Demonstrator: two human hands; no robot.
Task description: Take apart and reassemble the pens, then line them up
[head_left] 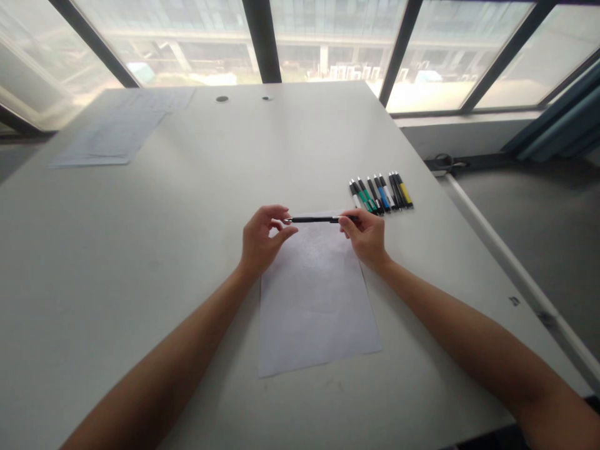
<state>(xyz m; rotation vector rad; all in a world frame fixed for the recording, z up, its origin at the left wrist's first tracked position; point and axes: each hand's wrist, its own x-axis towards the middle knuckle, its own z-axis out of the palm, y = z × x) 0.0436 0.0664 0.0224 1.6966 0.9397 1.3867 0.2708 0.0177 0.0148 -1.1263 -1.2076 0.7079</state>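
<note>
A black pen (312, 219) is held level above the top part of a white sheet of paper (319, 306), its silver tip pointing left. My right hand (366, 234) pinches the pen's rear end between thumb and fingers. Around the tip, my left hand (266, 237) is curved with thumb and fingers apart; the fingertips are very close to the tip, and whether they touch it is unclear. Just beyond my right hand lies a row of several pens (382, 192), mostly black with green, blue, white and yellow parts.
The white table (140, 250) reaches toward large windows. Loose papers (117, 128) lie at its far left corner. Two small round fittings, a grey one (222, 99) and a smaller one (266, 98), are near the far edge. The table's right edge borders a grey floor (515, 206).
</note>
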